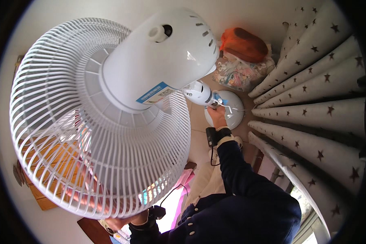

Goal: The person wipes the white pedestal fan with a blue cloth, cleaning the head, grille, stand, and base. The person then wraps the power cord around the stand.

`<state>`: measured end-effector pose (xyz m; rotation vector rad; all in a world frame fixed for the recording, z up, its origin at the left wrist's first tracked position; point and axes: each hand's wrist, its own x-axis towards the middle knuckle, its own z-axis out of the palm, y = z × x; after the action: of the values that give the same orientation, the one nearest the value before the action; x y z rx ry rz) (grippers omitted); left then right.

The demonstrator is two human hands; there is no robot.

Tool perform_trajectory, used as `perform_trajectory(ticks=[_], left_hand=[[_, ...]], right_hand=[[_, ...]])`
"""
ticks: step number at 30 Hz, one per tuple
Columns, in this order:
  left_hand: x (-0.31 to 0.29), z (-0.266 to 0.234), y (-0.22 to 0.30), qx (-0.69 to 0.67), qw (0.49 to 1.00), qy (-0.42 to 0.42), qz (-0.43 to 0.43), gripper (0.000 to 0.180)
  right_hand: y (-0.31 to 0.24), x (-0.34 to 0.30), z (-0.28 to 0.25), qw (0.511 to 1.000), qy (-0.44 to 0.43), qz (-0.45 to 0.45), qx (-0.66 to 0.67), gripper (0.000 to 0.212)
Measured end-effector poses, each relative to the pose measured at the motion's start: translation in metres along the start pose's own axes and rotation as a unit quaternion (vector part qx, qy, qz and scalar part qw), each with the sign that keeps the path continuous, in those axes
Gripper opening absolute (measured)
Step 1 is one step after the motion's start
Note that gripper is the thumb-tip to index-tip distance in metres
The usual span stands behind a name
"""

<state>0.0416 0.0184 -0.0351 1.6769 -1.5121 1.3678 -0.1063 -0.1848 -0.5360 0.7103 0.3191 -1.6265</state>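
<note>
A white pedestal fan (162,61) fills the left and middle of the view, its head tilted and its round wire guard (105,171) at lower left. My left hand (122,221) is at the guard's lower rim, its fingers partly visible through the bars and bearing against the guard. Below the motor housing, my right hand (218,116) is closed round the fan's stand near its neck. A blue crumpled piece (221,99) and a thin white looped strip show beside those fingers. The round white base (234,110) rests on the floor beneath; part of the pole is hidden.
Behind the base, a clear bag of small colourful pieces (238,73) sits under an orange bag (244,44). Grey star-patterned curtains (313,110) hang along the right. Wooden furniture (49,195) shows at lower left, partly behind the guard. A window is at lower right.
</note>
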Motion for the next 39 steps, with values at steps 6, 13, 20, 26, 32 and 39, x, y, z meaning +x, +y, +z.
perform_trajectory(ticks=[6,13,20,26,32,39], left_hand=[[-0.029,0.019,-0.027,-0.189,0.981,-0.049,-0.002,0.055],[0.0,0.023,0.0,-0.672,0.63,-0.157,-0.355,0.084],[0.051,0.018,0.026,-0.599,0.755,-0.129,-0.234,0.11],[0.047,0.014,0.021,-0.683,0.67,-0.136,-0.257,0.111],[0.047,0.015,0.021,-0.712,0.642,-0.124,-0.254,0.111],[0.042,0.015,0.02,-0.742,0.605,-0.126,-0.26,0.112]], right_hand=[[0.006,-0.121,0.096,0.985,-0.123,0.089,0.082,0.031],[-0.047,-0.24,0.122,0.962,-0.133,0.213,-0.105,0.059],[-0.081,-0.298,0.173,0.91,-0.29,0.266,-0.128,0.066],[-0.091,-0.333,0.21,0.876,-0.389,0.208,-0.197,0.093],[-0.054,-0.355,0.239,0.956,-0.243,0.131,-0.103,0.064],[-0.022,-0.39,0.366,0.835,-0.492,0.176,-0.171,0.063]])
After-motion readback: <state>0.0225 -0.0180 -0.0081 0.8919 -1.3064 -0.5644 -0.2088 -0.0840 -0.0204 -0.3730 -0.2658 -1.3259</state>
